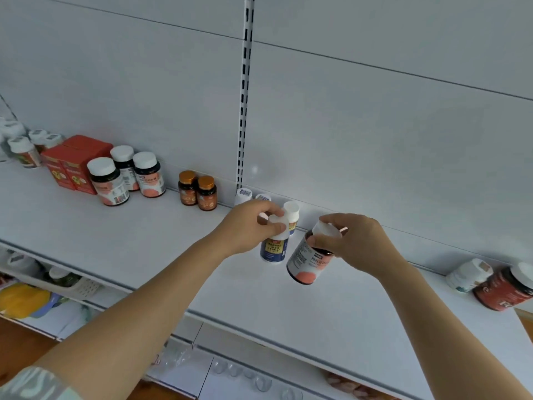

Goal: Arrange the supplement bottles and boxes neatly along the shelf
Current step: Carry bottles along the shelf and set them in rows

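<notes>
Both hands are engaged at mid-shelf. The left hand (253,223) grips the white cap of a blue-labelled white plastic bottle (273,246). The right hand (354,243) grips, by its white cap, a dark plastic bottle with a white and coral label (310,262), which is tilted and appears clear of the white metal shelf (144,235). Three matching dark bottles (127,174) stand well to the left beside red cardboard boxes (73,166). Recommendation: bring the tilted bottle upright before setting it down, label outward, base flat, grouped with its kind.
</notes>
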A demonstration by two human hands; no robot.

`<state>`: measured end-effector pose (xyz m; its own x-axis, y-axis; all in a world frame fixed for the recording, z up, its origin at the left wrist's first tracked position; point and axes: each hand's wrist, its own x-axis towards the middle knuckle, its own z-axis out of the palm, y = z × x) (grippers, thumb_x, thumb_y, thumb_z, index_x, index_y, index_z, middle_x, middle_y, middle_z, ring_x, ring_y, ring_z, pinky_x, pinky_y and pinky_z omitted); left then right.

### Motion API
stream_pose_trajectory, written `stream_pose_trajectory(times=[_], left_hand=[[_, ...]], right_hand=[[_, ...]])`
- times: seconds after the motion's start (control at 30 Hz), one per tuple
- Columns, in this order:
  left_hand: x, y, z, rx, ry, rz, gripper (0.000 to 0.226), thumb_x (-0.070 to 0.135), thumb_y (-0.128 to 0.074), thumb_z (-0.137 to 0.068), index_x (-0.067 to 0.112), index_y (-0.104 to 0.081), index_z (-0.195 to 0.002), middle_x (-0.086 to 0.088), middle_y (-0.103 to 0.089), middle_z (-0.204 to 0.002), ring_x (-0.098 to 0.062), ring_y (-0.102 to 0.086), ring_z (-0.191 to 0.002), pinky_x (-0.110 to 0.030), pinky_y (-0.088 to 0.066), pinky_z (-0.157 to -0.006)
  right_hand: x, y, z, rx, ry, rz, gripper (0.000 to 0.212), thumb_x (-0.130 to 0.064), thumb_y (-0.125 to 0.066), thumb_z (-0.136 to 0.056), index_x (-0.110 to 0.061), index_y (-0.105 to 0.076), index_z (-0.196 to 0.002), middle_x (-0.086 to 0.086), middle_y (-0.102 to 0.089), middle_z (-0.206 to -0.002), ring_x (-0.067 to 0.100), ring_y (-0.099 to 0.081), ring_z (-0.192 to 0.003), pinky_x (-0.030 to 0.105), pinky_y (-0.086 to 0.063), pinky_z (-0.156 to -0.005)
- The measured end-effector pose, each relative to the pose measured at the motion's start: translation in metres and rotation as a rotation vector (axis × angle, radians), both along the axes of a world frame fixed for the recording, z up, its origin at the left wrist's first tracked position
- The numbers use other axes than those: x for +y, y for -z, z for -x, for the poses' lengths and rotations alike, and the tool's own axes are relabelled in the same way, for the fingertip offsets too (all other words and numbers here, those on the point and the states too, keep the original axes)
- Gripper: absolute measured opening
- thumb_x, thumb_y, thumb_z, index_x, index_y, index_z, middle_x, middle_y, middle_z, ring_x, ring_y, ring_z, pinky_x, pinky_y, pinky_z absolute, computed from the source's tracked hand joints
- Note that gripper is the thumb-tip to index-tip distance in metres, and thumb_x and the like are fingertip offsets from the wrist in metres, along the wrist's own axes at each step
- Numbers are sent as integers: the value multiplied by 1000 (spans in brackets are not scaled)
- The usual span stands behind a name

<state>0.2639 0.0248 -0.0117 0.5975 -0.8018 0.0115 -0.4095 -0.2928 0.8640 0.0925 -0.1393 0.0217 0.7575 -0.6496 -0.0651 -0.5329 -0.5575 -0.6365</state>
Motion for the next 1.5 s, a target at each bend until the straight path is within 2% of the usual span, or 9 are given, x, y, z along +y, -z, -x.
stream_pose_trajectory(times=[0.1, 0.23, 0.37, 0.6, 0.77, 0.93, 1.2, 1.33, 1.5], left_hand=[[-28, -1, 3, -67, 44, 13, 25, 32, -73, -86, 31, -66, -109, 8, -63, -112, -7, -64, -97, -30, -54, -87], [-66, 1, 3, -205, 141, -50, 27, 28, -74, -83, 27, -68, -109, 11, -61, -109, -6, -59, -99, -20, -48, -85], [-88, -1, -5, -333, 159, -99, 30, 38, -75, -81, 30, -69, -109, 16, -60, -103, -5, -53, -98, -20, -38, -77], [-116, 14, -21, -554, 194, -164, 30, 43, -75, -79, 31, -70, -105, 2, -62, -103, -17, -56, -100, -26, -40, -81], [-122, 30, -20, -681, 199, -79, 26, 36, -77, -77, 20, -73, -97, 0, -70, -91, -22, -61, -93, -31, -41, -80], [-122, 43, -20, -814, 192, -71, 23, 33, -76, -77, 23, -72, -97, 6, -72, -96, -22, -60, -98, -36, -36, -87], [-120, 49, -19, -985, 210, -78, 18, 32, -81, -72, 23, -75, -87, 6, -70, -91, -26, -62, -91, -39, -47, -80], [-120, 49, -19, -941, 170, -122, 17, 31, -74, -77, 19, -74, -90, 2, -65, -97, -28, -59, -97, -39, -45, -83], [-113, 46, -18, -856, 122, -106, 28, 37, -68, -84, 19, -71, -105, 0, -65, -108, -28, -57, -108, -41, -43, -91]], right_hand=[[-14, 0, 7, 48, -4, 5, 58, -54, -85, -64, -36, -66, -115, -11, -63, -105, 8, -62, -82, 22, -47, -55], [-29, 2, 17, 143, -3, 76, 58, -52, -81, -69, -36, -64, -121, -7, -60, -103, 10, -60, -85, 23, -52, -57], [-37, 8, 24, 175, 14, 115, 60, -58, -79, -69, -37, -62, -122, -9, -60, -107, 13, -58, -96, 24, -51, -66], [-40, 17, 21, 133, 45, 149, 61, -58, -78, -67, -35, -62, -121, -10, -60, -108, 15, -55, -103, 34, -49, -88], [-40, 22, 19, 116, 31, 179, 59, -58, -77, -67, -35, -61, -120, -10, -58, -105, 16, -55, -102, 36, -50, -86], [-43, 28, 23, 126, 19, 177, 58, -59, -77, -68, -35, -61, -119, -10, -58, -103, 15, -54, -100, 34, -49, -84], [-47, 34, 24, 46, 6, 214, 58, -56, -77, -69, -33, -62, -121, -11, -56, -102, 15, -54, -94, 30, -46, -78], [-48, 33, 25, -63, -11, 264, 59, -56, -77, -68, -34, -63, -121, -10, -61, -102, 16, -56, -90, 28, -45, -74], [-45, 26, 25, -206, -41, 424, 46, -60, -68, -73, -31, -70, -108, -5, -65, -95, 21, -58, -82, 33, -49, -64]])
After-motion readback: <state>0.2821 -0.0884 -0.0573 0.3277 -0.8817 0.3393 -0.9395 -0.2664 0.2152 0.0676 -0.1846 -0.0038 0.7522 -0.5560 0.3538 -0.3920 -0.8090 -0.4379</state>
